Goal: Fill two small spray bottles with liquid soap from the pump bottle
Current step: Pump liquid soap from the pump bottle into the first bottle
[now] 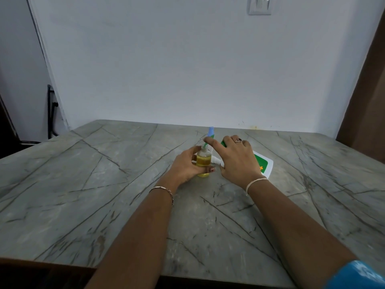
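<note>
Forward, hands [186, 166] on spray bottle [203, 162], pump bottle [263, 163]

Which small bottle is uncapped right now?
The yellow-filled bottle gripped by the left hand, with the pump bottle's green spout at its open mouth. The other bottle behind it wears a blue cap.

Prob. a home: marble-look table [104, 184] w/ plain wall [166, 69], light switch [259, 5].

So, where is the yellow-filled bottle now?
Head view: the yellow-filled bottle stands on the table, gripped by the left hand, just left of the pump bottle under the right hand.
</note>
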Motion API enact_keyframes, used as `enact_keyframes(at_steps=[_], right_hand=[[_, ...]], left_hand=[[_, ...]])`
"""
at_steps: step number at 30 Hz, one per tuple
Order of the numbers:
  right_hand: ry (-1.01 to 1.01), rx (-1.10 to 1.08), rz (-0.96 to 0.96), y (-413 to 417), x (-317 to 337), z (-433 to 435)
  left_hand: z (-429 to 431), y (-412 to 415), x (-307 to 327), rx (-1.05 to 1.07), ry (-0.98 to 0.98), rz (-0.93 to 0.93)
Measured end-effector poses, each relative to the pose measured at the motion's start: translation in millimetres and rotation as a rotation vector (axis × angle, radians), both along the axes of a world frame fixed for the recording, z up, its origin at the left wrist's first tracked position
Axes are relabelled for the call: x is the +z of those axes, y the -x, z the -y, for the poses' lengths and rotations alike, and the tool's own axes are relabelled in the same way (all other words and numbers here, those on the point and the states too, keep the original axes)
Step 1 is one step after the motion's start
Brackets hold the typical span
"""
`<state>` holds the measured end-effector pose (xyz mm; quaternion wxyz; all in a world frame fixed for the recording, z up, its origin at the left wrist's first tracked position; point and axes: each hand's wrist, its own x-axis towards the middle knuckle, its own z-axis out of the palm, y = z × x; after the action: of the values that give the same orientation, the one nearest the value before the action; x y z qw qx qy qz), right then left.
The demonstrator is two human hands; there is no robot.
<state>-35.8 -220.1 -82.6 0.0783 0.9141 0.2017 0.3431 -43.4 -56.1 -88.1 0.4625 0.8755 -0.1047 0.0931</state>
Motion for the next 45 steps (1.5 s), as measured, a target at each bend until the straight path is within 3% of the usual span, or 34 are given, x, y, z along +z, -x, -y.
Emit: enact_keyframes(at_steps=[45], right_hand=[[-0.057,0.028,-0.038,0.0,3.1,-2.9]], left_hand=[[-0.3,-4.2,-2.0,0.001,0.048,-0.038]])
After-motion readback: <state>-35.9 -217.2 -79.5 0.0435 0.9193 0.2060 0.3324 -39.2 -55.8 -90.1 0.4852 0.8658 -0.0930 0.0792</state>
